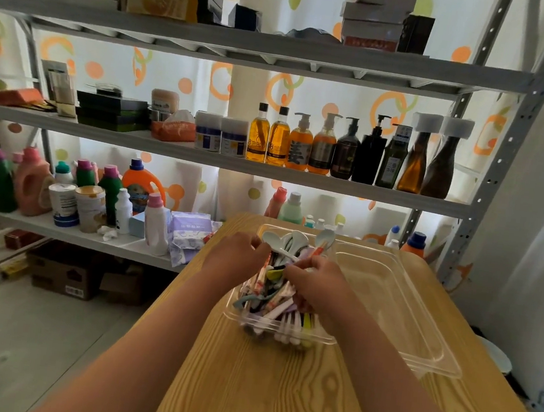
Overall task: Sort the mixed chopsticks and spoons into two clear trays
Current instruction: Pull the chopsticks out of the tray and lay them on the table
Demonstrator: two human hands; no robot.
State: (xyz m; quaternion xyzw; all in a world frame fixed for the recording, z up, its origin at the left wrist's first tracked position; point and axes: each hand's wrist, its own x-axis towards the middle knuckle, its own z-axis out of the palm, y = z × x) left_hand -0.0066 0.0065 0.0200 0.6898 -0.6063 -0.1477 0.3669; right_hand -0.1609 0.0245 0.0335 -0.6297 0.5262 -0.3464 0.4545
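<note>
The pile [283, 288] of chopsticks and spoons lies heaped in the left tray [283, 334], a clear tray on the wooden table [259, 390]. Pale spoons [280, 240] stand up at the far end, and wrapped chopsticks [280, 310] and coloured handles run lengthways toward the near wall. Touching its right side sits the right tray [420, 324], also clear, and nothing shows in it, so by my reading the sorting has barely begun.

Both hands are down in the pile. The left hand [241, 251] is curled over the far left part with its fingers closed toward the spoons, though I cannot tell what it has hold of. The right hand [317, 284] is curled over the middle and seems to pinch a white handle near its fingertips; how firm that hold is, I cannot tell.

To do this step well, I would choose one kind for the right tray and keep to it. The chopsticks look the easier to gather, since they lie roughly parallel: pinch several near one end, lift them along their length, and let the left hand hold the pile down so that the spoons do not ride up with them. The bowls at the far end are hooked among one another and may drag neighbours over the low wall. Lay each bunch flat in the right tray, all pointing one way.

Behind the table, a shelf [218, 159] carries bottles.
</note>
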